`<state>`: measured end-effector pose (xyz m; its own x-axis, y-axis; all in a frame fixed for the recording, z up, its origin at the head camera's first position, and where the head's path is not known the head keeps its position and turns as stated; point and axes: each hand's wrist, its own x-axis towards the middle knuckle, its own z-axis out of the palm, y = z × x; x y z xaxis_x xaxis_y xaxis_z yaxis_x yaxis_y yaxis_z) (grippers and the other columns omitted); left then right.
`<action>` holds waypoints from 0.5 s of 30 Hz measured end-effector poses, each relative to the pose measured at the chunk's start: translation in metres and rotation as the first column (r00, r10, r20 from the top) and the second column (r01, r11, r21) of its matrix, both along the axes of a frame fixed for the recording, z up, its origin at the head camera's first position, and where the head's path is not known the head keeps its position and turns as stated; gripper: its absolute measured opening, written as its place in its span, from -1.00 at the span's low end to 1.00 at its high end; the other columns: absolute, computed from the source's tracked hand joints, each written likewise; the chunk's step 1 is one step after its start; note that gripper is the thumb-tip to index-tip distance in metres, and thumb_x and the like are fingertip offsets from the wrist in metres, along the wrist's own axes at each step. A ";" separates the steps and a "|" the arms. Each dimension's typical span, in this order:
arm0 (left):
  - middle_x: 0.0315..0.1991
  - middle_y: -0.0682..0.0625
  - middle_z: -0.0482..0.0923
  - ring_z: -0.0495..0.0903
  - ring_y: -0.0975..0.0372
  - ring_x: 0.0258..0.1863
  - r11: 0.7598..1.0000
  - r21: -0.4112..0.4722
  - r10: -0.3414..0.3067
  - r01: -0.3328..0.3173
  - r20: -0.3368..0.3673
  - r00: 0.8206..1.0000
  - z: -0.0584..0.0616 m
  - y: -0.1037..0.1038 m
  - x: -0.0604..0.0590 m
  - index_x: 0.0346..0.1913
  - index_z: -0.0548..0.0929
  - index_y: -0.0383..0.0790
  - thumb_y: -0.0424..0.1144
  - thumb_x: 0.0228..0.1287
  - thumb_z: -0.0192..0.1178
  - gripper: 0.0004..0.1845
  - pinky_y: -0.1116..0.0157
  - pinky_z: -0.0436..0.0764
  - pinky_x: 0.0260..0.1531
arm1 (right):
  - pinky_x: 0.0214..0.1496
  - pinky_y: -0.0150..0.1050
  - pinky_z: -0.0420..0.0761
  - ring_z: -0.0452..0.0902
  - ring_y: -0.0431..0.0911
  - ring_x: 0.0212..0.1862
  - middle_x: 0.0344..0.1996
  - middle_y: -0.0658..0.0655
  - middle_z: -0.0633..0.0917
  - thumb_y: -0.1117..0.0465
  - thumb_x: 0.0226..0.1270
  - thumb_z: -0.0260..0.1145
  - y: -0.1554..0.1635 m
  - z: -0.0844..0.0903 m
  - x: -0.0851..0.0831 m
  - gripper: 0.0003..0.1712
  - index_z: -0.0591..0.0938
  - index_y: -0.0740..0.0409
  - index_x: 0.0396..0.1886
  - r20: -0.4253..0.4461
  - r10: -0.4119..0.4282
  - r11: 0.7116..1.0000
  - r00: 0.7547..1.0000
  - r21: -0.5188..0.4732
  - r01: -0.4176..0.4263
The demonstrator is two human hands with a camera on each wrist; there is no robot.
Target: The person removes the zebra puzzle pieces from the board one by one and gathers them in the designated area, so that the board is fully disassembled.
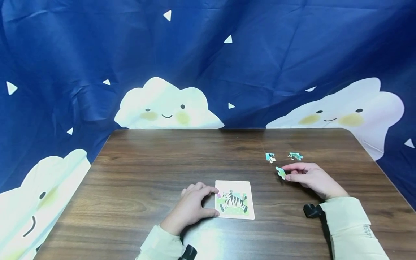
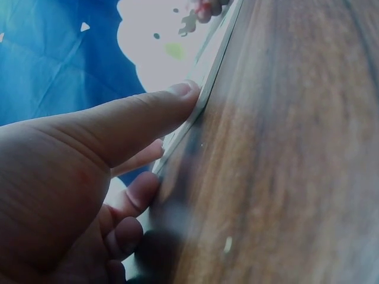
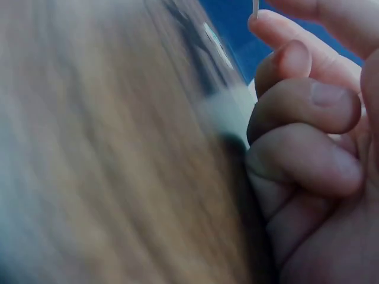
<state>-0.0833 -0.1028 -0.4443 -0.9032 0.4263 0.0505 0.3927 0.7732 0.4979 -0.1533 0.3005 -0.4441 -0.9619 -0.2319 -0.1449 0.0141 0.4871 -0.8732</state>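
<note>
A square white-bordered puzzle board [image 1: 235, 215] with a zebra picture lies on the table in the head view. My left hand [image 1: 192, 206] is at its left side, thumb and index fingertips on the edge. In the left wrist view the straight thumb [image 2: 148, 115] presses the board's edge, and the other fingers bend loosely below. My right hand [image 1: 310, 177] pinches a blue-green puzzle piece [image 1: 281, 173] between thumb and index finger, to the right of the board and tilted up. Only a thin edge of that piece [image 3: 256, 7] shows in the right wrist view, above several curled fingers.
Two more puzzle pieces lie beyond the right hand, one on the left [image 1: 270, 157] and one on the right [image 1: 295, 156]. The brown wooden table [image 1: 136, 180] reaches back to a blue cloth [image 1: 201, 47] printed with smiling clouds.
</note>
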 end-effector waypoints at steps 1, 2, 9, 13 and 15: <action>-0.17 0.21 0.45 0.32 0.29 -0.22 1.000 0.000 -0.002 0.002 -0.003 1.000 0.000 0.000 -0.001 0.06 0.54 0.23 0.21 -0.21 0.38 -0.37 0.27 0.18 -0.24 | -0.42 -0.33 0.46 0.43 -0.26 -0.41 -0.43 -0.03 0.58 0.04 0.07 0.41 0.002 0.001 0.000 -0.52 0.62 0.11 0.00 -0.005 -0.010 1.000 1.000 -0.003 0.010; -0.17 0.21 0.45 0.32 0.29 -0.22 1.000 0.000 -0.003 0.003 -0.005 1.000 0.000 0.001 -0.001 0.07 0.54 0.24 0.21 -0.21 0.38 -0.36 0.27 0.18 -0.25 | -0.45 -0.32 0.44 0.41 -0.27 -0.44 -0.46 -0.04 0.57 0.04 0.07 0.41 0.004 0.002 0.000 -0.52 0.62 0.11 0.00 -0.010 -0.020 1.000 1.000 -0.009 0.020; -0.17 0.23 0.44 0.33 0.29 -0.21 1.000 0.001 0.004 -0.004 0.004 1.000 0.000 0.002 0.000 0.04 0.54 0.26 0.20 -0.23 0.39 -0.38 0.25 0.18 -0.23 | -0.61 -0.28 0.33 0.30 -0.28 -0.60 -0.58 -0.11 0.49 0.10 0.09 0.41 0.012 0.002 -0.001 -0.51 0.59 0.21 0.02 -0.048 -0.062 0.997 0.997 -0.049 0.060; -0.19 0.23 0.43 0.32 0.29 -0.21 1.000 0.000 0.006 -0.006 0.010 1.000 -0.001 0.001 0.001 0.03 0.54 0.27 0.20 -0.23 0.39 -0.39 0.25 0.18 -0.22 | -0.66 -0.28 0.30 0.25 -0.29 -0.64 -0.60 -0.14 0.47 0.12 0.09 0.41 0.015 -0.002 0.000 -0.49 0.58 0.26 0.02 -0.041 -0.088 0.994 0.995 -0.071 0.085; -0.20 0.23 0.43 0.32 0.30 -0.22 1.000 0.004 0.002 -0.002 0.008 1.000 -0.002 0.001 0.003 0.03 0.54 0.26 0.20 -0.23 0.39 -0.39 0.25 0.17 -0.23 | -0.62 -0.29 0.32 0.28 -0.29 -0.61 -0.59 -0.13 0.47 0.09 0.08 0.41 0.017 -0.004 0.002 -0.50 0.60 0.24 0.00 -0.057 -0.099 0.995 0.993 -0.038 0.097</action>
<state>-0.0808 -0.1018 -0.4468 -0.9044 0.4242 0.0454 0.3873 0.7718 0.5044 -0.1510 0.3174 -0.4485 -0.9868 -0.1403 -0.0807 0.0082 0.4549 -0.8905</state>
